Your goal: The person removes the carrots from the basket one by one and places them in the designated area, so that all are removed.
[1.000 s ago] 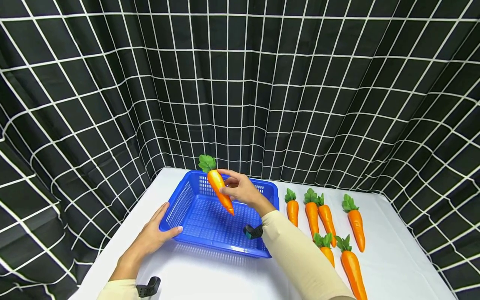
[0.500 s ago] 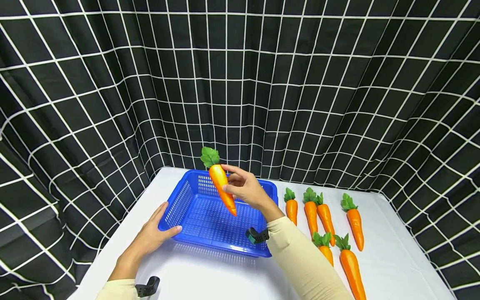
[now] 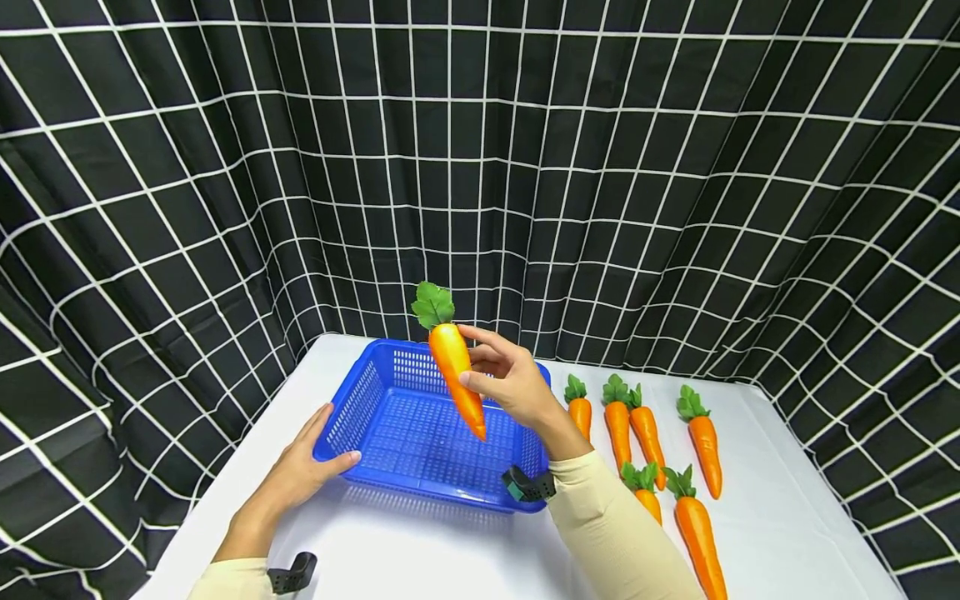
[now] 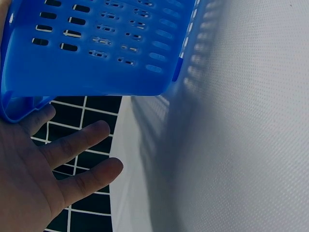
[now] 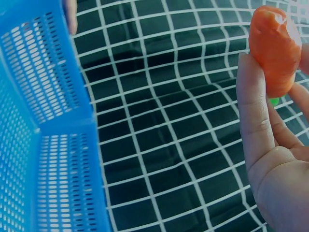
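Note:
Over the blue plastic basket [image 3: 420, 482], my right hand [image 3: 516, 387] pinches an orange carrot [image 3: 453, 362] between thumb and fingers. Its green leaves point up and back; the tip angles down toward me. From the right wrist the carrot [image 5: 275, 50] is seen nearly end-on, thumb against its side. My left hand [image 3: 296, 467] rests at the basket's near left corner, thumb along the front rim and fingers by the left side. In the left wrist view several fingers of the left hand [image 4: 58, 164] stretch out straight and spread below the basket wall [image 4: 96, 72].
Several more carrots with green leaves lie right of the basket, among them a far right carrot [image 3: 707, 450] and a large near carrot [image 3: 699, 537]. A white cloth [image 3: 787, 500] covers the table. A black curtain [image 3: 465, 167] with white grid lines stands behind and at both sides.
The right hand has lifted the carrot slightly and moved it a little to the right above the basket. The left hand stays at the basket's corner.

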Available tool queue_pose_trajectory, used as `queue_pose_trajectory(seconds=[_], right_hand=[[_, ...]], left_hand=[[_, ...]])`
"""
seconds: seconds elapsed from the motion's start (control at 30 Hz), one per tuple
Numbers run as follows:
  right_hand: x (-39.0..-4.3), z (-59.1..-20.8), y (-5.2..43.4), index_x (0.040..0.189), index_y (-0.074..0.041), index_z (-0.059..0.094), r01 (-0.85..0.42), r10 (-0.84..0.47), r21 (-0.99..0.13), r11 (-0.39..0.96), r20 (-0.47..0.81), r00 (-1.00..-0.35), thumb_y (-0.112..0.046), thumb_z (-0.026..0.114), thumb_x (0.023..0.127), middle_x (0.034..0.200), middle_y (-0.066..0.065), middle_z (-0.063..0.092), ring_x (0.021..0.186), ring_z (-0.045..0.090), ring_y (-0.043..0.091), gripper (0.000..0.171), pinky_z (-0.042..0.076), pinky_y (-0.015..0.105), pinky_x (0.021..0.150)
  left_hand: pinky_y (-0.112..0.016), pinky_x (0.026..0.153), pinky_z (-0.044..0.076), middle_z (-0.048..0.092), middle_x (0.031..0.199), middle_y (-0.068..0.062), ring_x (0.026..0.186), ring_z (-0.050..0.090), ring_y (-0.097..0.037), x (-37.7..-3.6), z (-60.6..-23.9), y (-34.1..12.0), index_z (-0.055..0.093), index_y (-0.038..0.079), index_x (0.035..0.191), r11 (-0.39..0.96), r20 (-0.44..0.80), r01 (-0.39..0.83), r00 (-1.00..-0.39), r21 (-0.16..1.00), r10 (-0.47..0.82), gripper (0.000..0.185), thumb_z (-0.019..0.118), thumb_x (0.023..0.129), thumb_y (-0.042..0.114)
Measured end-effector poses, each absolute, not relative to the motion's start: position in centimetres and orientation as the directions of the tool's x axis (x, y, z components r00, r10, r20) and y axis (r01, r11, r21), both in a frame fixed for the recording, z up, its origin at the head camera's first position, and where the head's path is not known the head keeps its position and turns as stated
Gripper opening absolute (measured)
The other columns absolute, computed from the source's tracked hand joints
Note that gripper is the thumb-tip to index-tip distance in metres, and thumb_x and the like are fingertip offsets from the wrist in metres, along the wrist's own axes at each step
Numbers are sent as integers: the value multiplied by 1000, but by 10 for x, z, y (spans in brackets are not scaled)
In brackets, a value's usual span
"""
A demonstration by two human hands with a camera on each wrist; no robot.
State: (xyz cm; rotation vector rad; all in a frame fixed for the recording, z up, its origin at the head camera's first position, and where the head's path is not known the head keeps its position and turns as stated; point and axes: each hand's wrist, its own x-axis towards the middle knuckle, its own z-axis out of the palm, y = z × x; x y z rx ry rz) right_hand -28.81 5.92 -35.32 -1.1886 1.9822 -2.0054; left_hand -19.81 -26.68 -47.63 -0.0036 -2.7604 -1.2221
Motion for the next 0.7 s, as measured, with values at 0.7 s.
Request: queue_pose_trajectory(seconds=[0.7], right_hand=[[-255,-332,102,141,1,45,-565,-485,-772,-289,628,-609,-8,70,88,106,23,62,88,61,31,59,57,43,73]], left_hand=[[-67,105,14,12,158,-19,139,13,-48,-198,-475,-268,16,7,155,666,95,40,-994,745,-46,98,72,84,44]])
